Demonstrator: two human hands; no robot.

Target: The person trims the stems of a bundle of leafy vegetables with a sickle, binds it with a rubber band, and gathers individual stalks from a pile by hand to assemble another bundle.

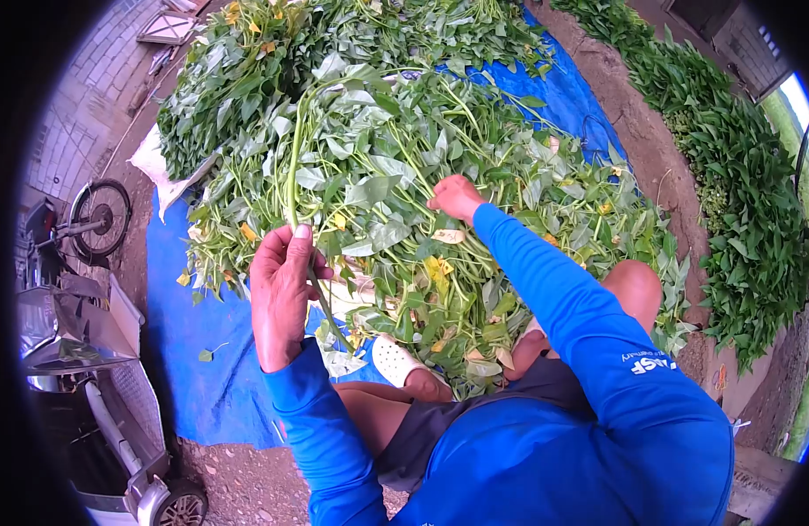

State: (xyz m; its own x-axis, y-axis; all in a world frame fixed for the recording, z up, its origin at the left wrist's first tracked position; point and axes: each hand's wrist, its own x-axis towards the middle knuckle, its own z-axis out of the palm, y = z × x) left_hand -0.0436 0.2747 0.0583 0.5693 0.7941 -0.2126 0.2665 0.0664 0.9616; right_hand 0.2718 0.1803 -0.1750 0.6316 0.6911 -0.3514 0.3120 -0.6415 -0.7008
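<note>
My left hand (281, 285) is closed around a long green water spinach stem (293, 167), thumb on top. The stem rises from the fist and arches over to the right at its leafy end; its lower end hangs below the hand. Over the middle of the loose water spinach pile (395, 175), my right hand (457, 200) has its fingers drawn together. What those fingers hold, if anything, is hidden. Yellowed leaves (438, 270) and loose stems lie between the hands and my white clog (397, 359).
A blue tarp (211, 368) lies under the greens. More heaped greens (238, 114) stand at the back left. Leafy plants (737, 193) line the right side. A motorbike wheel (101, 219) and a metal-sided vehicle (115, 377) are on the left.
</note>
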